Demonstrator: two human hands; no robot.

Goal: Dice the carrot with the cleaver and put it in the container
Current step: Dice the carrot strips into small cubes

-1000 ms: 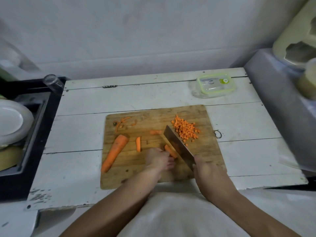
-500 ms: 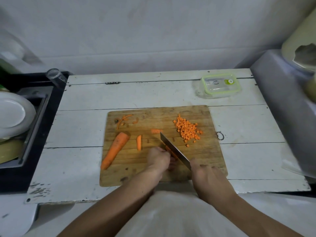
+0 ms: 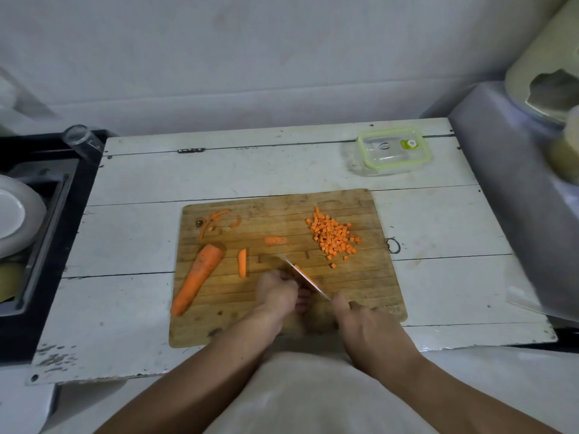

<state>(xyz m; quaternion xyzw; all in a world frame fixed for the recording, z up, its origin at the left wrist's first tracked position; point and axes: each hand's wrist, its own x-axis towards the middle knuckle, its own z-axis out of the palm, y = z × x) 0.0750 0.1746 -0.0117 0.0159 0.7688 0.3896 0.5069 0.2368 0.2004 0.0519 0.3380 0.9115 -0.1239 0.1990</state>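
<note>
Head view: my left hand (image 3: 277,289) pins a stiff carrot strip (image 3: 302,274); my right hand (image 3: 360,317) grips the cleaver (image 3: 305,278). Slippery pieces; I hold well behind the blade.

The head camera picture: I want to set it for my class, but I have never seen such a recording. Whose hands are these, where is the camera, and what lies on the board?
No machine here: a person wears one wide-angle camera on the head, looking down at their own two bare hands. The right hand grips a cleaver; the left hand steadies a carrot piece under the blade. On the wooden cutting board lie a heap of diced carrot, a large uncut carrot piece, two thin strips and some peelings. A lidded container with a green rim stands behind the board on the white table.
</note>
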